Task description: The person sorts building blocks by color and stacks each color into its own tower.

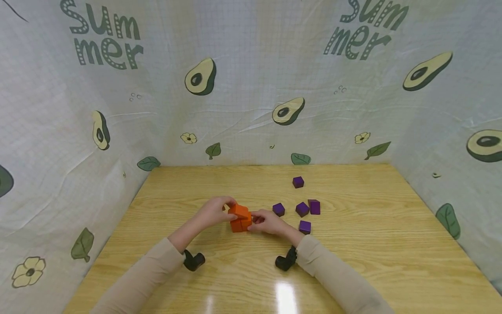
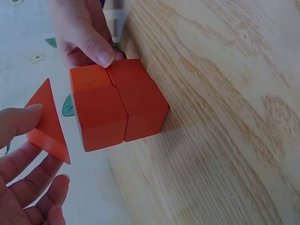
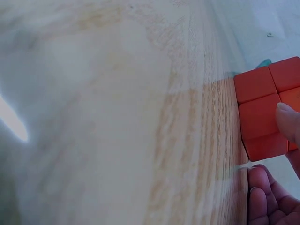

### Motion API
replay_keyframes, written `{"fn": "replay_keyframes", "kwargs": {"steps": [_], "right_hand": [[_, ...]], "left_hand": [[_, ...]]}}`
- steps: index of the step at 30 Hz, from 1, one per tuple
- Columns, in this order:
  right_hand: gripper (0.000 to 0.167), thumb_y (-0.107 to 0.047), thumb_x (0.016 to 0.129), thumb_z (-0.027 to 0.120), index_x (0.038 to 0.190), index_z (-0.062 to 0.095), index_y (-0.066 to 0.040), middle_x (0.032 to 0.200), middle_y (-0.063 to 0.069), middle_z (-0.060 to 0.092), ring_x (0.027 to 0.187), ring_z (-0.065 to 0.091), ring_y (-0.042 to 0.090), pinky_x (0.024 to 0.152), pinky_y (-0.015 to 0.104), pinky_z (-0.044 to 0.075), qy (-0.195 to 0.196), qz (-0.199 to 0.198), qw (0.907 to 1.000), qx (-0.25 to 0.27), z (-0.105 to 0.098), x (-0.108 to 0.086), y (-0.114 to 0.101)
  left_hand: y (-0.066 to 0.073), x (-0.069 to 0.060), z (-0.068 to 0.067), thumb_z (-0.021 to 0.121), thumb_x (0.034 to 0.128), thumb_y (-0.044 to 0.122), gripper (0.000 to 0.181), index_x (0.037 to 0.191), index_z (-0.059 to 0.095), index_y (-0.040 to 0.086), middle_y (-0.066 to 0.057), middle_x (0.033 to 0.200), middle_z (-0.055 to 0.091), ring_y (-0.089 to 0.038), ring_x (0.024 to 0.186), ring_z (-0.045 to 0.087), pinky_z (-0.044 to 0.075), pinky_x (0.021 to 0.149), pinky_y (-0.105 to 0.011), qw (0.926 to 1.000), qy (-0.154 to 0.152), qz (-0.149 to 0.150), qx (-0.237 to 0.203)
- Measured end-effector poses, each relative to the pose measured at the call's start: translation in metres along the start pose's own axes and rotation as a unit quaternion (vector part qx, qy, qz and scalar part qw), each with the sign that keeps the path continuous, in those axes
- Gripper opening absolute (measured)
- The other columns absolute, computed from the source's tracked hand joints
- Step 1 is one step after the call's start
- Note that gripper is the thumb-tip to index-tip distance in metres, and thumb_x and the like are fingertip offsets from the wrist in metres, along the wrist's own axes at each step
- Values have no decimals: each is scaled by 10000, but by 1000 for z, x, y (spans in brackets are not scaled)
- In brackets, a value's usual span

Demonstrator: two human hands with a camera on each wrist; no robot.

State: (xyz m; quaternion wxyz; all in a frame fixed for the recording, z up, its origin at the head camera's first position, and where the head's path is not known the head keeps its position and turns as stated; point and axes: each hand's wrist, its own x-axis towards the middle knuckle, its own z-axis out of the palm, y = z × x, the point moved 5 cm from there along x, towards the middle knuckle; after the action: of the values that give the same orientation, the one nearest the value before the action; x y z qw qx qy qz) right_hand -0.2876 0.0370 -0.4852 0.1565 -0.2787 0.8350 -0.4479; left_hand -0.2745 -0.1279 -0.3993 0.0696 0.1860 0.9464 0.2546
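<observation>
An orange wedge-shaped block [image 1: 240,211] is pinched between the thumb and fingers of my left hand [image 1: 215,212]. In the left wrist view this wedge [image 2: 47,123] is held beside a compact group of orange blocks [image 2: 101,110], with a gap between them. My right hand [image 1: 270,222] is at the right side of the orange blocks [image 1: 241,225], which stand on the table. Its thumb [image 3: 289,119] presses a block face in the right wrist view, and the lower fingers are curled near the wood. The far side of the group is hidden.
Several purple blocks lie on the wooden table [image 1: 353,244] to the right: one purple cube [image 1: 298,182] farther back, another [image 1: 305,226] near my right wrist. A printed cloth [image 1: 251,131] hangs behind and along both sides. Black wrist cameras [image 1: 285,260] sit beneath both forearms.
</observation>
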Motion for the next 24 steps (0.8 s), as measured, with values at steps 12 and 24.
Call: {"fn": "replay_keyframes", "kwargs": {"steps": [12, 24], "right_hand": [[385, -225, 843, 665, 1201, 600, -102, 954, 44, 603, 849, 536, 138, 765, 288, 436, -65, -201, 9998, -25, 0, 0, -3], [370, -220, 841, 668, 1180, 606, -86, 944, 53, 593, 826, 517, 131, 749, 279, 431, -65, -157, 9999, 0, 0, 0, -1]], "left_hand": [[5, 0, 5, 738, 770, 212, 305, 1039, 642, 104, 3, 958, 633, -171, 857, 574, 473, 755, -328, 9999, 14, 84, 129], [3, 0, 10, 741, 767, 225, 320, 1045, 642, 101, 0, 948, 634, -154, 830, 562, 471, 721, -315, 9998, -19, -13, 189]]}}
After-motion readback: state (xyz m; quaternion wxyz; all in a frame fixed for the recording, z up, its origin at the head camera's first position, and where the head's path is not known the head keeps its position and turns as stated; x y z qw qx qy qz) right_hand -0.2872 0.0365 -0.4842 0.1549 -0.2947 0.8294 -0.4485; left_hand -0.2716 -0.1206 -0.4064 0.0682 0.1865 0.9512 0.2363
